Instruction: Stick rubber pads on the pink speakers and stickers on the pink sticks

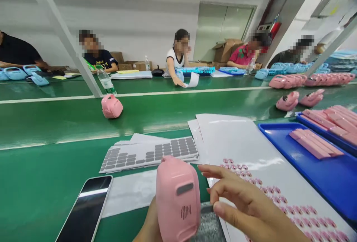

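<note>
1. The left hand (150, 221) grasps a pink casing (178, 197) from behind and below; most of its fingers are hidden.
2. The casing is held up above the near tabletop (28, 186), centred before the person, its speaker slots (186, 212) facing the camera.
3. The right hand (248, 201) is beside it, thumb and index finger apparently pinching a small grey piece (206, 209), the other fingers spread loosely.
4. That piece is partly covered, so it may be a sticker like those on the sheet, but I cannot be certain.
5. Done, as far as shows: one grey oval (185, 188) sits in place on the casing, above the slots.
6. Not done: the piece at the fingertips is not on the visible face.
7. Behind the casing, the grey-sticker sheet (181, 147) has bare patches between its ovals, so I judge it partly used, with many left.
8. The large white sheet (231, 134) to the right carries rows of round pink stickers (275, 190); none shows on the casing's visible face.
9. Another pink casing (112, 107) stands farther off, near a bottle (106, 82).
</note>
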The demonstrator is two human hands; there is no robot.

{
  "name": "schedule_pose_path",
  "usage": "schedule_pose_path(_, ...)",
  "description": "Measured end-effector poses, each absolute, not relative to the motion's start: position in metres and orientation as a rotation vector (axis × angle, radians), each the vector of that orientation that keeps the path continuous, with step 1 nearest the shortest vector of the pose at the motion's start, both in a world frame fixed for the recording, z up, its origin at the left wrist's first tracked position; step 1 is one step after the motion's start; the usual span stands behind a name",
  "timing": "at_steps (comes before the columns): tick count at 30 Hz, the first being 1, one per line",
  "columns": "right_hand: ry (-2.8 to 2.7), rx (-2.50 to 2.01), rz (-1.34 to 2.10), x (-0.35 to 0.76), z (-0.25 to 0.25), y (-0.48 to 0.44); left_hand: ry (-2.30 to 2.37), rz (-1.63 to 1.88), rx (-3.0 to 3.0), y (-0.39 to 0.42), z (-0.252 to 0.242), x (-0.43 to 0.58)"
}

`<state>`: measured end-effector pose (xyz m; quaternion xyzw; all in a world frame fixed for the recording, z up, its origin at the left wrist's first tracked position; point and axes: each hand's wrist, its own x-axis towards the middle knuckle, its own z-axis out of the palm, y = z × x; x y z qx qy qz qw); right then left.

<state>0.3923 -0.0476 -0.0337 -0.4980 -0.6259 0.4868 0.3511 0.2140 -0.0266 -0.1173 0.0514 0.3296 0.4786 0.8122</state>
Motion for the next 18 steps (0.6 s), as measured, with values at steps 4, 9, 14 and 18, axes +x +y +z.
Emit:
schedule_pose_path(4, -1.667, -1.321, 1.267, 0.379, -0.042, -0.066, 0.764, 0.981, 0.128, -0.026, -0.109, 0.218)
schedule_pose_path(9, -1.692, -1.351, 1.206, 0.367, -0.051, -0.068, 0.696, 0.973, 0.208, -0.026, -0.109, 0.215)
schedule_pose_path(14, -1.719, -1.386, 1.124, 0.363, -0.055, -0.067, 0.712, 1.028, 0.234, -0.027, -0.113, 0.214)
schedule_pose_path(18, -1.742, -1.373, 1.086, 0.363, -0.053, -0.066, 0.813, 1.067, 0.254, -0.028, -0.118, 0.214)
